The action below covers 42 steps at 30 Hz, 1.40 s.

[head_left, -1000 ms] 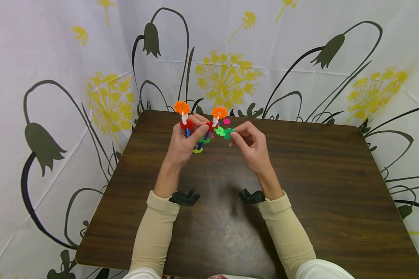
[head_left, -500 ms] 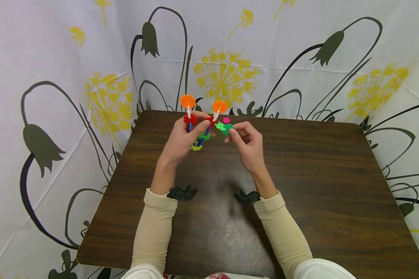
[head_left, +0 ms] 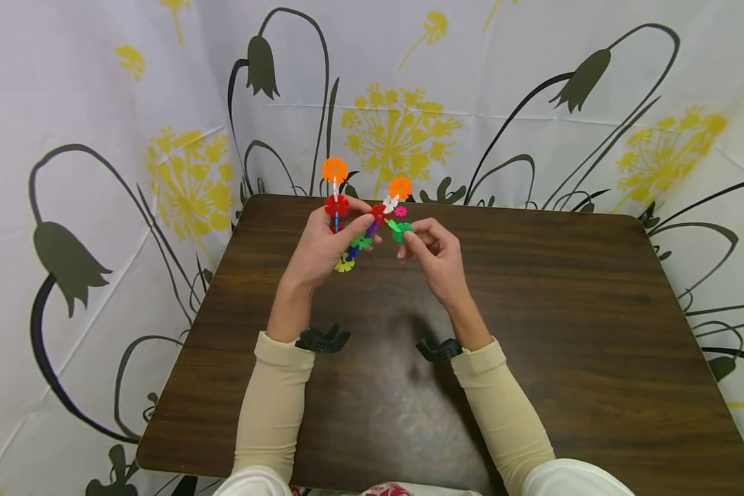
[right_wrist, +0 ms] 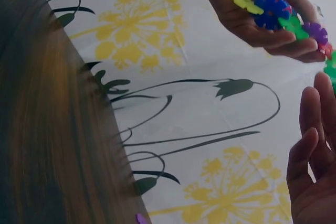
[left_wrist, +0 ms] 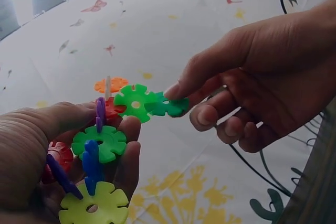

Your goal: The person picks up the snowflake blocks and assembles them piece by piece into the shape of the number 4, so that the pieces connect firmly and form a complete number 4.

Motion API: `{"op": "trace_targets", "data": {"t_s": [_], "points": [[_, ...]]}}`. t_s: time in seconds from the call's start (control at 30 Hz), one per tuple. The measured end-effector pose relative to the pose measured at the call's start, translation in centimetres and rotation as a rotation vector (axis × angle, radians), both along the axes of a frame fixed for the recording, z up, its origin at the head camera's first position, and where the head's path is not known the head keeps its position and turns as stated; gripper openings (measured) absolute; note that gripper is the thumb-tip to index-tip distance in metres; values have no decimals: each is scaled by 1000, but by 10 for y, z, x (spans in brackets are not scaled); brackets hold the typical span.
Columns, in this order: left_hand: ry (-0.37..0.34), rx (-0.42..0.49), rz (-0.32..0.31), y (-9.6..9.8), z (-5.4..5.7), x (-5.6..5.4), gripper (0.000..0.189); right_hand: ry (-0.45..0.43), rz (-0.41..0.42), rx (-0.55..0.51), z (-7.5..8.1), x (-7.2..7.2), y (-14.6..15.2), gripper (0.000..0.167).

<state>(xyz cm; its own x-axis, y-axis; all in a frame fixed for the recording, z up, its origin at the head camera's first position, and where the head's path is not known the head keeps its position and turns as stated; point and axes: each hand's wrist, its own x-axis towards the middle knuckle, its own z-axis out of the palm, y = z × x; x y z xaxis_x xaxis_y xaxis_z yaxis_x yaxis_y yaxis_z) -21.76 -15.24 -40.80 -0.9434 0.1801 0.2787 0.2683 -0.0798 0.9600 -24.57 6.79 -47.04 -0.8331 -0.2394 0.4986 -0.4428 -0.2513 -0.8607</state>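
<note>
My left hand (head_left: 313,251) grips a linked construction of flower-shaped notched plastic discs. It has a yellow disc (left_wrist: 107,211), blue and purple ones, a green disc (left_wrist: 113,148) and red ones. Two orange discs (head_left: 335,170) top it on white connecting pieces. Thumb and index finger of my right hand (head_left: 443,265) pinch a darker green disc (left_wrist: 176,107). That disc overlaps a bright green disc (left_wrist: 127,110), which meets the red disc by my left fingertips. The other right fingers are loosely bent. Both hands are raised over the far part of the table.
A small pink disc (head_left: 400,211) lies near the back edge of the brown wooden table (head_left: 564,324). Behind the table hangs a white curtain (head_left: 502,62) with flower prints. Each wrist wears a black camera mount (head_left: 324,339).
The construction has turned in my left hand: its right orange disc now leans further right and its left one stands higher. My right hand has shifted slightly left, still pinching the darker green disc.
</note>
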Motion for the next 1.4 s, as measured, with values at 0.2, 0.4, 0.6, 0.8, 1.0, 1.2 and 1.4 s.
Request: {"op": "trace_targets", "data": {"t_s": [0.2,0.4,0.6,0.8,1.0,1.2,1.4], "points": [[16,7,-6,-4,-2,-1,15,-15,81,12,-7,0,-3,16],[23,-31,11,-7,-1,-2,17,-21,180,8,-23,-5,-12,31],[32,-68,62,-13,5,1,19,-156,164,364,-59,-45,-15,34],[51,-39,68,-16,6,3,17,-247,48,659,-84,-89,-12,32],[40,-15,6,-15,8,5,15,-316,-110,771,-88,-124,-9,33],[41,-61,-29,-19,15,10,15,-387,-245,1010,-84,-151,-19,50],[12,-82,-46,-28,15,17,14,-395,-256,1195,-79,-166,-38,65]]}}
